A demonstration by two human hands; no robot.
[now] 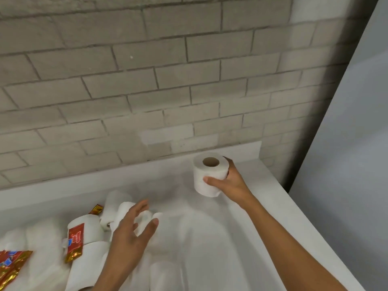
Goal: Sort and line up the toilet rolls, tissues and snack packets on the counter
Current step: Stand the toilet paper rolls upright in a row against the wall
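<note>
My right hand (230,183) grips an upright white toilet roll (209,175) near the back right of the white counter (210,227), thumb across its front and fingers behind it. My left hand (131,229) hovers with spread fingers over a jumbled heap of toilet rolls (88,229) at the lower left, just above one lying roll (123,211). Red and gold snack packets lie among the heap: one (75,242) across a roll, a small one (96,209) behind it, and several (10,265) at the left edge.
A grey brick wall (147,80) runs along the back of the counter. A pale blue wall or panel (346,143) stands to the right, beyond the counter's right edge. More white rolls (163,274) lie near the bottom of the view.
</note>
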